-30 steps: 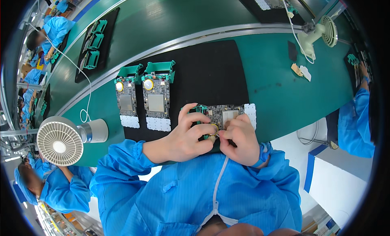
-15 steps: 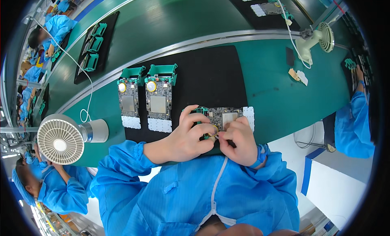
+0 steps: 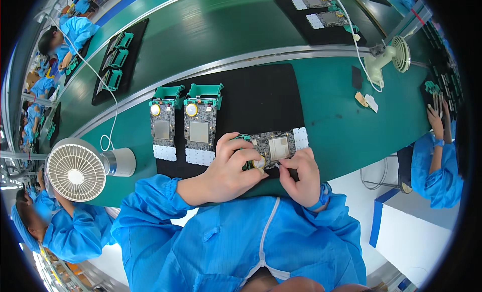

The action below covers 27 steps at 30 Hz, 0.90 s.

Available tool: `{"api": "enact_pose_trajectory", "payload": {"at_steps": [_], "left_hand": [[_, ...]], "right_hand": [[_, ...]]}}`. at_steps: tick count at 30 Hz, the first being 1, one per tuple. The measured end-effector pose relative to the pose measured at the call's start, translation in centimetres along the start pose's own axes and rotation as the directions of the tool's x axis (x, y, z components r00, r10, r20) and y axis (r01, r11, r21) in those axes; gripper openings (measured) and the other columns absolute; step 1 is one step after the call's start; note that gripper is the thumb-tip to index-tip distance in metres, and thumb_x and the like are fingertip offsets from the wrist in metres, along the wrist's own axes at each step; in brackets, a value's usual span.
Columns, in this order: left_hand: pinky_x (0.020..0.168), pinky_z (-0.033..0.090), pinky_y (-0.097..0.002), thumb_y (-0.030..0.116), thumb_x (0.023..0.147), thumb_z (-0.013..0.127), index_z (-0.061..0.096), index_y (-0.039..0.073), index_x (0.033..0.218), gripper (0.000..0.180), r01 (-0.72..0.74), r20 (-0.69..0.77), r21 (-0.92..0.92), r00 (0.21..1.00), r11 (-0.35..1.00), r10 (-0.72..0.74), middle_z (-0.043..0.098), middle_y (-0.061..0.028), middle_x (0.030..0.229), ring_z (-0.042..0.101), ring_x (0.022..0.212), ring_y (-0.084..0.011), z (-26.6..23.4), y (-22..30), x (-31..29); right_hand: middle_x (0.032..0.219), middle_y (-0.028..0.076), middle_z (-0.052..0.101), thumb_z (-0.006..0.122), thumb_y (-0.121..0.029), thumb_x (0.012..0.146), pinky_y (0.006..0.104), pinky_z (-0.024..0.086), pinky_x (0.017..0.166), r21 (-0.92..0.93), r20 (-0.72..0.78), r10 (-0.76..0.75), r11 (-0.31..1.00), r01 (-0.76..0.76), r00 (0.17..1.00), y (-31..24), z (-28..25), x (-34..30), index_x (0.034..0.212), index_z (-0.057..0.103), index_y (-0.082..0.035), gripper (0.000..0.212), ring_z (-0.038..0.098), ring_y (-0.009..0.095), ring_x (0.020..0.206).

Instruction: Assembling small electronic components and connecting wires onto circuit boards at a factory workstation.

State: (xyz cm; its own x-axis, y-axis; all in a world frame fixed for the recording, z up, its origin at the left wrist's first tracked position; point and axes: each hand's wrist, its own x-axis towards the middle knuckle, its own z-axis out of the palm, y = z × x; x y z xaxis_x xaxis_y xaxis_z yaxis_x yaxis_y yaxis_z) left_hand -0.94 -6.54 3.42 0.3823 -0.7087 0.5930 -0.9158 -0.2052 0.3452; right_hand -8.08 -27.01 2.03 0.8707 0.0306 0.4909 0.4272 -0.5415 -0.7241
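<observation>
A circuit board (image 3: 261, 140) lies sideways in front of me, a white strip (image 3: 300, 138) at its right end and a silver metal shield (image 3: 279, 148) in its middle. My left hand (image 3: 233, 166) is closed around the board's left end, where a green plastic holder (image 3: 245, 137) partly shows. By its fingertips sits a round, yellow-rimmed coin cell (image 3: 259, 163). At the board's near edge, thumb and forefinger of my right hand (image 3: 304, 176) are pinched together. Something tiny and whitish shows at their tips, too small to name.
Two similar boards with green holders (image 3: 200, 126) (image 3: 162, 123) lie left on the black mat (image 3: 251, 98). A white fan (image 3: 75, 174) stands at left, another fan (image 3: 384, 63) at far right. Beyond the metal rail, a dark tray (image 3: 133, 56) carries green holders. Co-workers sit on both sides.
My right hand has shifted right from beside the coin cell to the board's near edge, uncovering the shield. The board is tilted slightly more. Boards on the far mat have moved a little nearer.
</observation>
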Motion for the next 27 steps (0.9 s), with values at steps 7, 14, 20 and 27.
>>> {"api": "enact_pose_trajectory", "payload": {"at_steps": [7, 14, 20, 27], "left_hand": [[0.094, 0.04, -0.0536, 0.013, 0.071, 0.079, 0.066, 0.014, 0.089, 0.022, 0.044, -0.039, -0.001, 0.998, 0.999, -0.044, 0.053, -0.0064, 0.108, 0.049, 0.106, -0.0294, 0.14, 0.34, 0.12], [0.095, 0.04, -0.0545, 0.013, 0.073, 0.071, 0.068, 0.015, 0.096, 0.023, -0.013, 0.025, 0.109, 1.0, 0.994, 0.011, 0.054, -0.0074, 0.112, 0.049, 0.108, -0.0298, -0.01, 0.41, 0.08], [0.096, 0.039, -0.0552, 0.013, 0.073, 0.067, 0.067, 0.015, 0.097, 0.024, -0.031, 0.066, 0.161, 0.998, 0.986, 0.021, 0.054, -0.0075, 0.112, 0.049, 0.109, -0.0301, -0.04, 0.34, 0.19], [0.091, 0.043, -0.0538, 0.014, 0.072, 0.066, 0.068, 0.018, 0.1, 0.028, -0.071, 0.08, 0.183, 0.995, 0.981, 0.058, 0.054, -0.006, 0.109, 0.051, 0.104, -0.0289, -0.31, 0.43, 0.51]], "right_hand": [[0.074, 0.008, 0.056, 0.07, 0.004, 0.072, 0.0385, 0.04, 0.062, 0.008, -0.018, 0.02, 1.0, -0.02, 1.0, 0.07, 0.03, -0.37, 0.093, 0.06, -0.007, 0.026, 0.051, 0.028, 0.069], [0.075, 0.008, 0.056, 0.071, 0.004, 0.073, 0.0379, 0.04, 0.062, -0.005, -0.012, 0.009, 1.0, -0.009, 1.0, -0.07, -0.14, -0.28, 0.094, 0.061, -0.007, 0.025, 0.051, 0.027, 0.07], [0.074, 0.008, 0.055, 0.071, 0.002, 0.074, 0.0373, 0.039, 0.062, 0.008, -0.016, 0.023, 1.0, -0.023, 1.0, 0.08, -0.09, -0.11, 0.095, 0.062, -0.007, 0.024, 0.05, 0.027, 0.069], [0.078, 0.009, 0.056, 0.067, 0.004, 0.078, 0.0388, 0.038, 0.065, 0.067, -0.034, 0.087, 0.994, -0.085, 0.996, -0.37, -0.18, -0.25, 0.098, 0.06, -0.007, 0.024, 0.05, 0.029, 0.069]]}}
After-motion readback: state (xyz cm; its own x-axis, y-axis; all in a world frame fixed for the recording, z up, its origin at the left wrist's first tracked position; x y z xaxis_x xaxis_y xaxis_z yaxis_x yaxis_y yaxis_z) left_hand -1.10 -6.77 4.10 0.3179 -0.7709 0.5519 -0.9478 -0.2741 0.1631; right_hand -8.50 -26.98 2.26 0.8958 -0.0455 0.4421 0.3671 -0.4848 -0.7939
